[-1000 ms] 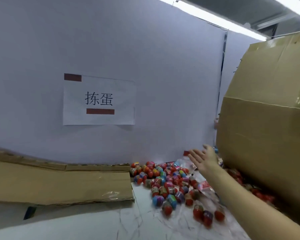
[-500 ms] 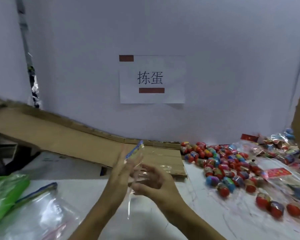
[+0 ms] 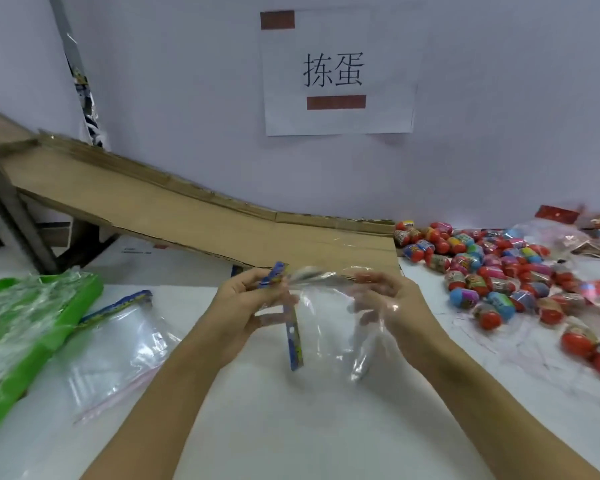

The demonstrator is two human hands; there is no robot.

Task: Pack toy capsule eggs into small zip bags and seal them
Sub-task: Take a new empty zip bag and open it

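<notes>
A clear zip bag point(image 3: 326, 323) with a blue printed strip hangs above the white table between my hands. My left hand point(image 3: 246, 306) pinches its mouth by the blue strip. My right hand point(image 3: 388, 303) grips the other side, its fingers seen through the plastic. No egg is inside the bag. A heap of red and multicoloured capsule eggs point(image 3: 492, 268) lies on the table at the right, apart from both hands.
More clear zip bags point(image 3: 118, 341) lie at the left beside a green tray point(image 3: 25, 348) wrapped in plastic. A flattened cardboard sheet point(image 3: 187, 216) slopes along the back wall. Packets with red labels point(image 3: 568, 233) sit at the far right. A paper sign point(image 3: 336, 71) hangs on the wall.
The view swung left and down from the egg heap. My right hand left the eggs and joined the left on a zip bag, which both hands have since spread wider.
</notes>
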